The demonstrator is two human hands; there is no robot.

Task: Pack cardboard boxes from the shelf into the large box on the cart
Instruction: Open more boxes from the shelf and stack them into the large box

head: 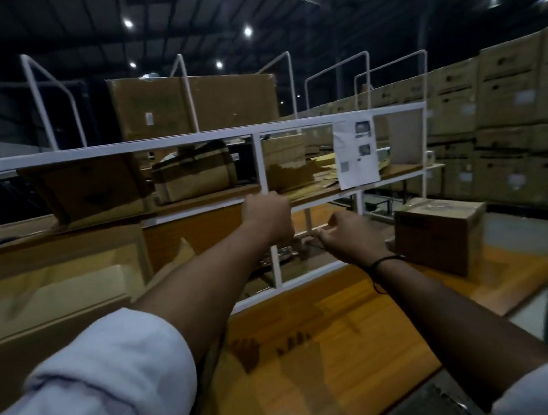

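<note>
In front of the white shelf frame, nearest the camera, lies the orange wooden deck, probably the cart. The open large box sits to the frame's lower left and a taped carton to its lower right. At the frame's middle upright the left hand is balled, its fingers curled under; whether they clasp the post I cannot tell. Just right of that upright the right hand reaches toward the lower board, fingers loosely extended, with nothing visibly in them. Inside the frame, on the middle board, rest a tilted cardboard box and a squat box. Both look light and stiff-walled but crushable at the corners. They are best taken two-handed by opposite bottom edges, not by the flaps.
</note>
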